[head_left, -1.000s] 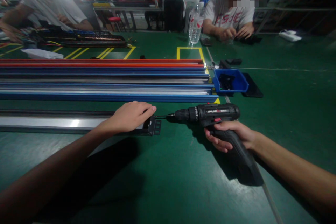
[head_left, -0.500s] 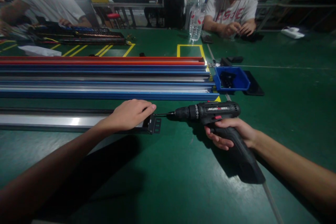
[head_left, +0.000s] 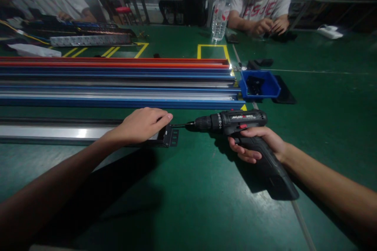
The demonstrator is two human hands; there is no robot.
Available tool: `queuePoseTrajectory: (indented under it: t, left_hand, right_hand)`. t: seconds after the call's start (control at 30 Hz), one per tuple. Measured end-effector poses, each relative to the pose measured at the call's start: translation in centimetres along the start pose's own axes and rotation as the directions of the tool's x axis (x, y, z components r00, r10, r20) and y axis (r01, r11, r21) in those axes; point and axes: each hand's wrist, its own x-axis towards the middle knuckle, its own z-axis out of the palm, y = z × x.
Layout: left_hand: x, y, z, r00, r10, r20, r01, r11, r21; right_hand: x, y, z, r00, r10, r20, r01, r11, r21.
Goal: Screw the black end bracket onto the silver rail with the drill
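My right hand (head_left: 250,147) is wrapped around the handle of a black cordless drill (head_left: 244,119) with a red switch. Its long bit (head_left: 179,125) points left and meets the black end cap (head_left: 167,136) of a long metal profile (head_left: 79,131). A slotted tab (head_left: 174,138) sticks out from that cap. My left hand (head_left: 144,125) lies over the profile's right end and grips it, thumb beside the cap. The fingers on the far side are partly hidden.
Behind lie several long blue profiles (head_left: 147,104) and a red one (head_left: 118,62). A blue bin (head_left: 269,86) of small black parts stands at their right end. Farther back are plastic bottles (head_left: 219,19), a wiring assembly (head_left: 91,39) and co-workers seated across the green table (head_left: 324,133).
The view has tilted slightly, so most things sit a little higher. Both hands and the drill keep their places against the profile. A grey perforated strip now shows at the back left.
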Motion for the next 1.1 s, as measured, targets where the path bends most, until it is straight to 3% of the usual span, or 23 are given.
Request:
queuePoseTrajectory:
  t: [1.1]
  left_hand:
    - [-0.04,0.09,-0.14,1.000,-0.004,0.016,0.004,1.000,0.004]
  right_hand:
    - [0.03,-0.15,0.11,0.999,0.021,-0.049,-0.020,1.000,0.011]
